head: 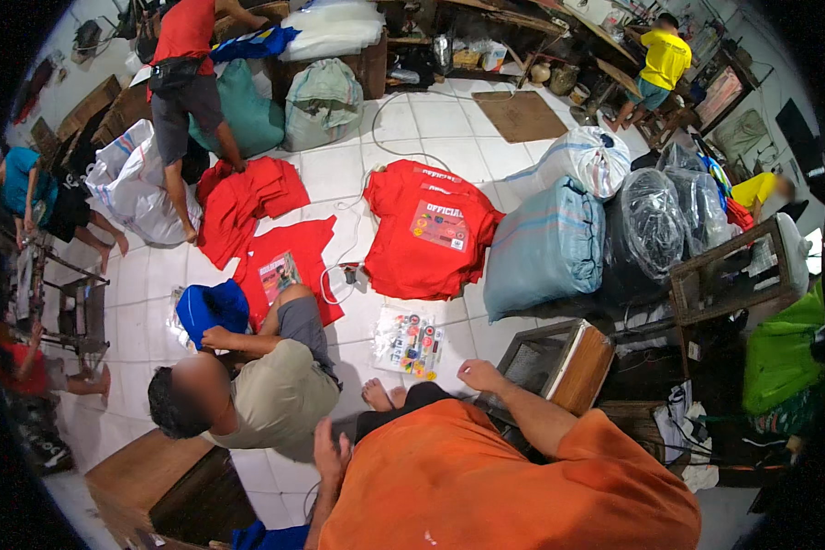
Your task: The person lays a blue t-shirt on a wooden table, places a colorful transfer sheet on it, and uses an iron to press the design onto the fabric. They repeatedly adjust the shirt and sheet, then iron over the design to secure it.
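My left hand (331, 450) hangs beside the orange shirt (509, 481) I wear, its fingers apart and nothing in it. My right hand (482, 376), loosely bent and with no visible object in it, is over the floor near a wooden box with a mesh side (581, 368). In front of my feet, a clear plastic packet of printed stickers (407, 344) lies on the white tiles (447, 113). Beyond it is a pile of red printed T-shirts (430, 227). Left of that pile, another red T-shirt (309, 254) lies spread out.
A seated person (282, 392) at my left handles blue cloth (210, 313). Another person (189, 75) stands by heaped red cloth (254, 196). Stuffed sacks (546, 244) stand at right, a wooden cabinet (151, 467) at lower left. A cable (326, 278) crosses the floor.
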`<state>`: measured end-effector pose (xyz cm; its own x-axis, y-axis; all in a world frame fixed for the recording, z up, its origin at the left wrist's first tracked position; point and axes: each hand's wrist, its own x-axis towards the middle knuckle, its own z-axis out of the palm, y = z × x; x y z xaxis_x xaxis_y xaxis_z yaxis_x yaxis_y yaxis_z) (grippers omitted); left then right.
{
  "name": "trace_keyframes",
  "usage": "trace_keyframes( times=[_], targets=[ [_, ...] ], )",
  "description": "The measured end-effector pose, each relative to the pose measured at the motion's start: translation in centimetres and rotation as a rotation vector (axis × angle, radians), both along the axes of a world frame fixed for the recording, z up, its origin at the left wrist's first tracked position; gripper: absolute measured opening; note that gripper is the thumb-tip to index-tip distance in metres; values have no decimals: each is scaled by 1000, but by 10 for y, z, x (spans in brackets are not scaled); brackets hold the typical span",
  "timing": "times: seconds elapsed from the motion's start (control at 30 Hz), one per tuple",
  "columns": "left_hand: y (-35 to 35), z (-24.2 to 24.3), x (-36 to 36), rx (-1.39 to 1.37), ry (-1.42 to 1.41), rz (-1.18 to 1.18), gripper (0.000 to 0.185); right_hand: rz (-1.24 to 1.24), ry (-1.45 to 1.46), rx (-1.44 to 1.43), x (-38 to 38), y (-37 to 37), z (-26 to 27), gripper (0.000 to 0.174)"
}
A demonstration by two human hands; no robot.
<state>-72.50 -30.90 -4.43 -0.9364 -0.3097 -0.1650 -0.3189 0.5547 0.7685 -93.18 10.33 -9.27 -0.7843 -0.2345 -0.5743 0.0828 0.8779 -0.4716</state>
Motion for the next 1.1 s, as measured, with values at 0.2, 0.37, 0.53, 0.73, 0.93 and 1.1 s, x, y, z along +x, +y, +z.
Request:
trace_keyframes(
  times=[0.2, 0.37, 0.53, 0.73, 0.93, 1.1],
  targets=[
    [-43, -17, -77, -141, -545, -429, 55, -378, -131, -224, 13, 65, -21, 22],
    [-20, -7, -164, -235, -571, -362, 48, -45, -11, 157, 17, 166, -79, 33],
    [51, -45, -259, -279, -530, -384, 44, -132, -48, -103, -37, 273, -131, 29],
    [136, -124, -337, -357, -483, -623, 52, -506, -65, -168, -217, 378, -71, 29],
    [223, -120, -457, 105, -604, -81, 62, -980, 123, -316, -372, 452, 28, 23],
    [244, -141, -602, 77, -567, -120, 53, -994, 109, -180, -435, 485, 20, 26]
  ],
)
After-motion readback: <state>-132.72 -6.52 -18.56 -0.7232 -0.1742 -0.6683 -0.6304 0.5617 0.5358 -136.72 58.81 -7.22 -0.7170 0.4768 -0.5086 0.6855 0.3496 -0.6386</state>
